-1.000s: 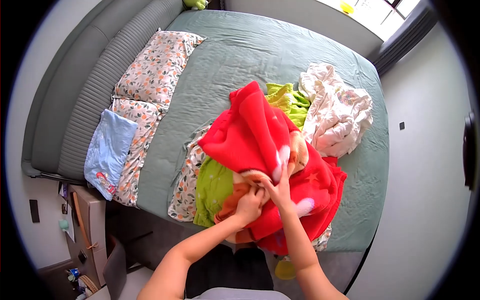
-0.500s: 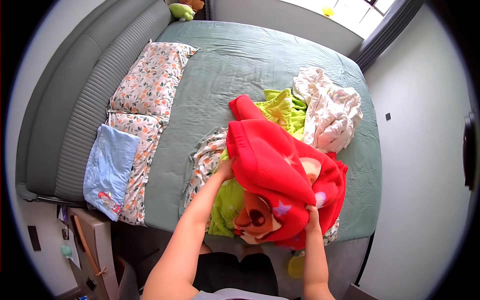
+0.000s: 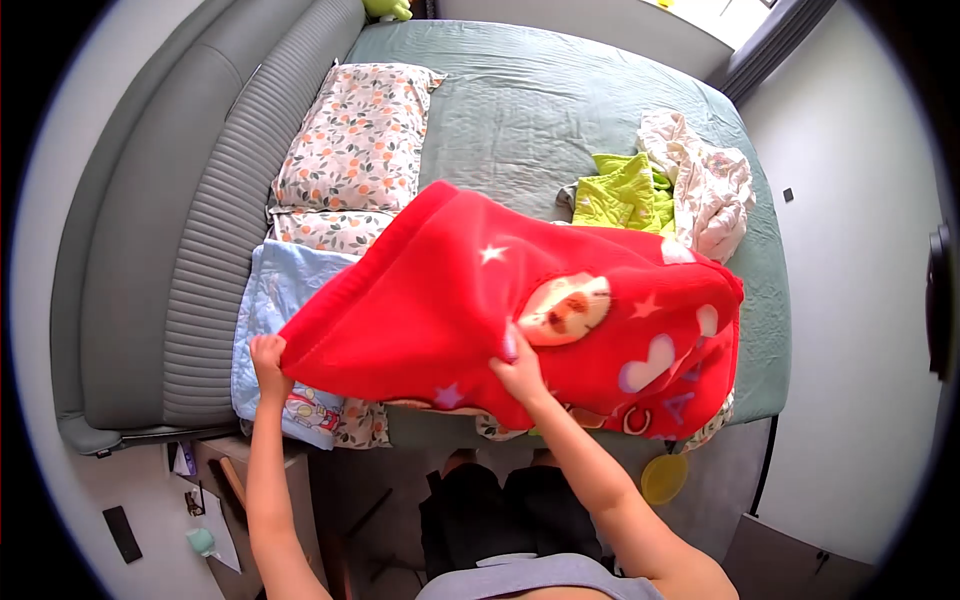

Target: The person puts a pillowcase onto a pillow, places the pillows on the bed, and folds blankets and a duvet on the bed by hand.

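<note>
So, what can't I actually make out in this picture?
All in the head view:
Most of what lies beneath the red, star-printed fleece blanket: covered by it.
Right part of the light-blue printed cloth: behind that blanket.
Top of the green plush toy: cut off by the upper edge.
The small turquoise object: too small to identify.

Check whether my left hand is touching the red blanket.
Touching: the head view shows the left hand closed around a corner of the red blanket.

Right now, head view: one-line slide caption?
Left hand grips the edge of a red star-patterned blanket over the bed, right hand against its middle.
</note>
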Tool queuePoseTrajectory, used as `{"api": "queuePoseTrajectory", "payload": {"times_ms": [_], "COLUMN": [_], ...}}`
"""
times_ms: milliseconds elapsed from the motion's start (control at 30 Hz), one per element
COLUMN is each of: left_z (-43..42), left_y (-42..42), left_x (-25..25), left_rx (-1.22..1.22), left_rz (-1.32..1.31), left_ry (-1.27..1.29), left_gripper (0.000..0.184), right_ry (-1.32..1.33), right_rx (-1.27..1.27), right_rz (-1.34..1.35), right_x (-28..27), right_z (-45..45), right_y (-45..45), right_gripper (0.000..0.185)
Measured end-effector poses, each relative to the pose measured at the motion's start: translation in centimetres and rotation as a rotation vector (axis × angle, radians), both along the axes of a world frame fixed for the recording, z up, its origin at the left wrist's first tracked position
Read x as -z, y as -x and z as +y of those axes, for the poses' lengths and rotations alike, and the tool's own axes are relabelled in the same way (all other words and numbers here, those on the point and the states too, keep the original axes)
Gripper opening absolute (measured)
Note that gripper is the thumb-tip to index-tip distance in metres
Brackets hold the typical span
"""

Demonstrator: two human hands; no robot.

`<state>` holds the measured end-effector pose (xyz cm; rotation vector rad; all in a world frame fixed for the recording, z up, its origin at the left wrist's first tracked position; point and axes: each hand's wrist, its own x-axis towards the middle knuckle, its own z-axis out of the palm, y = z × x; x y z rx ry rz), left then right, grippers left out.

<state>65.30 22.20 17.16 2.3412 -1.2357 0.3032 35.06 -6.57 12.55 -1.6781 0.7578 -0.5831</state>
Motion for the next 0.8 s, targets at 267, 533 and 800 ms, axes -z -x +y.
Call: {"api": "queuePoseTrajectory", "payload": {"times_ms": [267, 533, 800], "left_z": [4.8, -13.9, -23.7], "left_y": [1.4, -0.6, -0.1], "left_x": [14.8, 21.6, 21.0], "left_rx": [-0.251, -0.126, -0.234], "left_rz": [0.568, 0.602, 1.15], "left_ry": [-0.61, -0.105, -0.396], "left_gripper": [0.027, 0.059, 0.087], "right_ry": [0.366, 0.983, 0.681], "right_rx": [-0.098, 0.219, -0.063], "right_rz": [0.241, 0.674, 0.834], "right_x": [4.6, 2.3, 4.1], "right_z": [-1.1, -17.3, -21.6], "right_y": [0.2, 6.0, 6.8], "right_gripper": [0.026, 0.04, 0.029]}}
